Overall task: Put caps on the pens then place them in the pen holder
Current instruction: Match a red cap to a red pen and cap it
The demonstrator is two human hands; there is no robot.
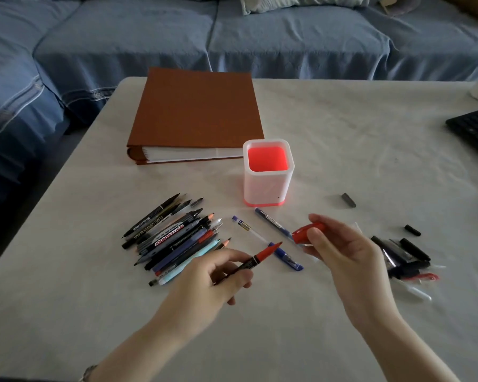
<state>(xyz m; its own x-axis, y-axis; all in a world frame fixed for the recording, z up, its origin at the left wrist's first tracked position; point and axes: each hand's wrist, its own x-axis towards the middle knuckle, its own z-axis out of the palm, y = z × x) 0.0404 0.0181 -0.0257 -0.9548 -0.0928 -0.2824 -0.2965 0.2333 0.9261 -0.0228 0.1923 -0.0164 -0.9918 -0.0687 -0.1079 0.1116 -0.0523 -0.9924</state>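
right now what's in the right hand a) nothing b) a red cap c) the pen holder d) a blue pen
b: the right hand pinches a red cap in its fingertips, apart from the tip of the red marker that the left hand grips.

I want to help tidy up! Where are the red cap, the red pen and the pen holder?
red cap (pixel 301 234), head view, on its red side.
red pen (pixel 268 251), head view, on the red part near its tip.
pen holder (pixel 265 188), head view, on its white front wall.
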